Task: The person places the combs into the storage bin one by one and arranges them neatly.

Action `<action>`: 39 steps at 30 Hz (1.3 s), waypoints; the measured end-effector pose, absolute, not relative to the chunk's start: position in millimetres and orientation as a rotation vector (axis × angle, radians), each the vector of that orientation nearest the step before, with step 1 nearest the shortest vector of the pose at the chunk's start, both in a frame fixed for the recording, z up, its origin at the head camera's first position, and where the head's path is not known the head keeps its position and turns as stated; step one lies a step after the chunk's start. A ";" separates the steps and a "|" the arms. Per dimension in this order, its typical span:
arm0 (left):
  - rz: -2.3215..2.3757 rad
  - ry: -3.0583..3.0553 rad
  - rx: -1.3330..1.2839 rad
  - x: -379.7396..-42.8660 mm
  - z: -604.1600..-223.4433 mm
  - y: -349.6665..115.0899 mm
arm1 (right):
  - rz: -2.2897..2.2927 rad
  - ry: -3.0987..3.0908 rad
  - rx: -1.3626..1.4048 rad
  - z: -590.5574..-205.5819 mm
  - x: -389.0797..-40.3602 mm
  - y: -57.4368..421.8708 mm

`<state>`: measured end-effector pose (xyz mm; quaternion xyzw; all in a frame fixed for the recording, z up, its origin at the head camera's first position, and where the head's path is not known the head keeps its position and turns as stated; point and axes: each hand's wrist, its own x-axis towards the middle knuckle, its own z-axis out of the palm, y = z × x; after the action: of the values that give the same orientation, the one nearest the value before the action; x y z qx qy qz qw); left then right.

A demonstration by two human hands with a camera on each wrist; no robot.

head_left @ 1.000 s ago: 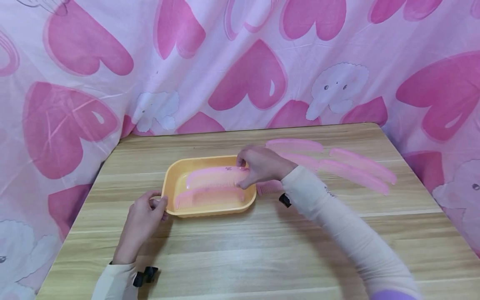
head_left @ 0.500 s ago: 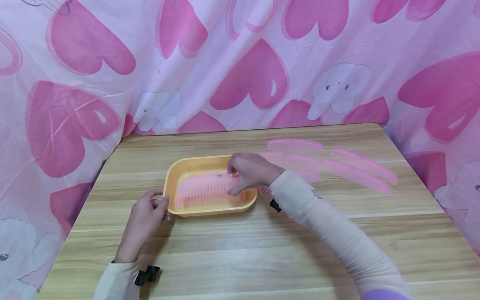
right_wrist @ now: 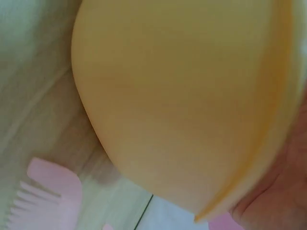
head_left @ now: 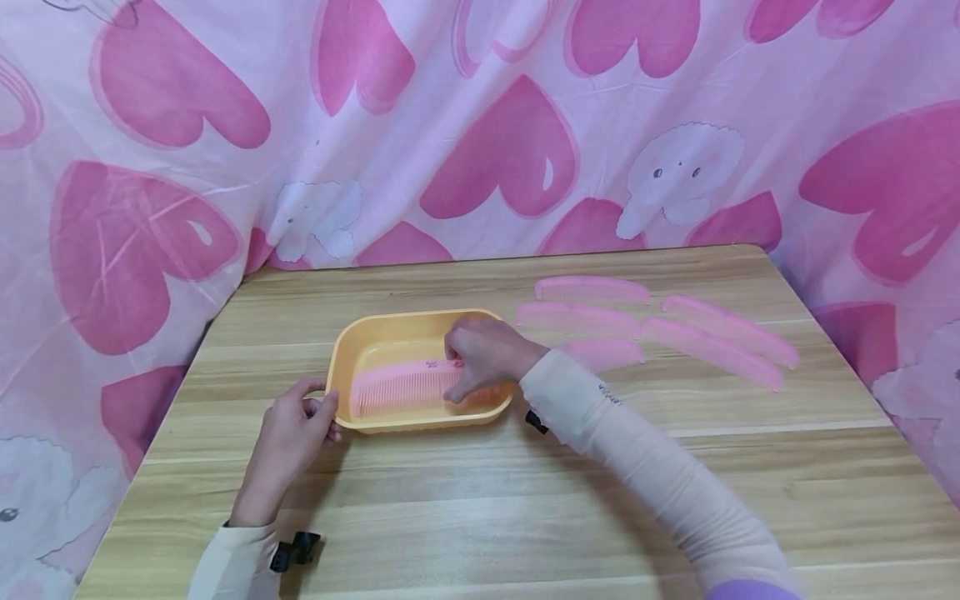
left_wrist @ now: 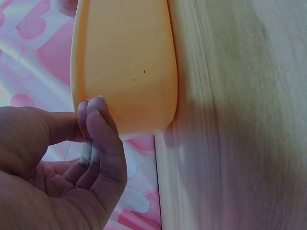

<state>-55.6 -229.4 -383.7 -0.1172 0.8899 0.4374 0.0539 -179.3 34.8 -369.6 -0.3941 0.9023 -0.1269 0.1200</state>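
A yellow-orange plastic basin point(head_left: 420, 421) stands on the wooden table, filling much of both wrist views. My left hand point(head_left: 296, 429) pinches the rim at its left end, thumb on one side and fingers curled on the other, as the left wrist view shows closely. Inside the basin is a pink comb point(head_left: 405, 383) with its teeth toward me and dark print on its spine. My right hand point(head_left: 487, 358) reaches over the right end of the basin and pinches this comb near its right end. It covers another pink comb underneath it. The right wrist view shows mostly the basin's outer wall.
Several more pink combs lie on the table point(head_left: 465, 517) right of the basin: one at the back point(head_left: 592, 289), one in the middle point(head_left: 577, 318), one partly behind my right wrist point(head_left: 607, 354), two slanted further right point(head_left: 731, 329). A heart-patterned curtain point(head_left: 495, 158) hangs behind.
My right hand has moved left and toward me with the comb, bringing it down over the comb in the basin's front part. The left hand keeps its hold on the rim.
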 end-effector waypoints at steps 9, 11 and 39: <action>1.338 2.684 -0.382 -55.8 -383.1 -228.6 | -0.312 2.610 -1.106 -378.9 -178.8 26.6; 1.337 2.683 -0.383 -55.9 -383.2 -228.6 | -0.301 2.609 -1.096 -380.2 -178.5 25.4; 1.312 2.704 -0.365 -55.9 -382.7 -229.6 | -0.329 2.604 -1.127 -378.6 -178.8 32.6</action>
<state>-55.9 -229.6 -382.7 -0.1202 0.8917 0.4326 0.0572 -178.8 32.6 -378.6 -0.3906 0.9024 -0.1140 0.1419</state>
